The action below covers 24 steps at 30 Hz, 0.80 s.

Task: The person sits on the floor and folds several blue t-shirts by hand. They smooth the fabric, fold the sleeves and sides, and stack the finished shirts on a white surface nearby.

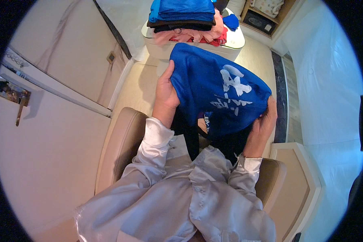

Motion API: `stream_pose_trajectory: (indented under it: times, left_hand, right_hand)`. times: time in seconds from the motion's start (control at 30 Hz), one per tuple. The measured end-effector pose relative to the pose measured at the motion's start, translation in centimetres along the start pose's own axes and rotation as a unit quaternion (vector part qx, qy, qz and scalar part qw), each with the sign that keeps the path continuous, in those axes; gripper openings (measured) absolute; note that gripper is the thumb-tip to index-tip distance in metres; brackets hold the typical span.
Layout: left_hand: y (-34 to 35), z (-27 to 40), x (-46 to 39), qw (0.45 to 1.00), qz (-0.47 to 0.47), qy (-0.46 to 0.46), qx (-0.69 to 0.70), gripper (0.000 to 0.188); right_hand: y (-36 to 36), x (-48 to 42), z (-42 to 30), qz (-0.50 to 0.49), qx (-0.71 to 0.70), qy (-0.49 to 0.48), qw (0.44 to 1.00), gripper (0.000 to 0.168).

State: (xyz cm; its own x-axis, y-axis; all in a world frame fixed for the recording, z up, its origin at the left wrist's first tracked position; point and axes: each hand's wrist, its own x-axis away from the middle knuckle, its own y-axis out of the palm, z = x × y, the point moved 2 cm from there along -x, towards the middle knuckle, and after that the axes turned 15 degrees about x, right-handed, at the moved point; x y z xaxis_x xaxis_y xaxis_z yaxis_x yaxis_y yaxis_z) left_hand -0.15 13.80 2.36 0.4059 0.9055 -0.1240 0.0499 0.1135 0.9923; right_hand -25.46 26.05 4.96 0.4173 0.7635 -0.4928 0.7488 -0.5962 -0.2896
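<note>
A blue fabric garment (199, 81) with white brush-style characters hangs between my two hands, above my lap. My left hand (167, 90) grips its left edge, thumb on top. On the other side, my right hand (266, 116) holds the lower right edge, its fingers partly hidden behind the cloth. Beyond the garment, a stack of folded clothes (186, 13) in blue, black, pink and red lies on a white table with rounded ends (237, 42). Beside the stack is a small bunched blue cloth (230, 22).
I sit in a beige padded armchair (125, 136). A white door with a metal handle (22, 106) is at the left. A wooden shelf unit with a black safe (258, 21) stands at the top right. Translucent plastic sheeting (329, 115) hangs along the right.
</note>
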Motion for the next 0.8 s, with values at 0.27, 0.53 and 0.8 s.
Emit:
stream_pose_trajectory:
  times: [0.27, 0.53, 0.8]
  left_hand:
    - [-1.4, 2.5, 0.1, 0.998, 0.020, 0.053, 0.012, 0.036]
    - [-0.8, 2.8, 0.5, 0.989, -0.024, 0.099, -0.109, 0.041]
    - [-1.2, 4.1, 0.8, 0.907, 0.041, 0.112, -0.403, 0.037]
  right_hand:
    - [0.9, -1.0, -0.6, 0.080, -0.246, 0.192, 0.947, 0.033]
    - [-1.2, -4.1, 4.5, 0.105, -0.290, 0.173, 0.935, 0.040]
    - [-0.1, -8.4, -2.3, 0.084, -0.405, 0.214, 0.885, 0.027]
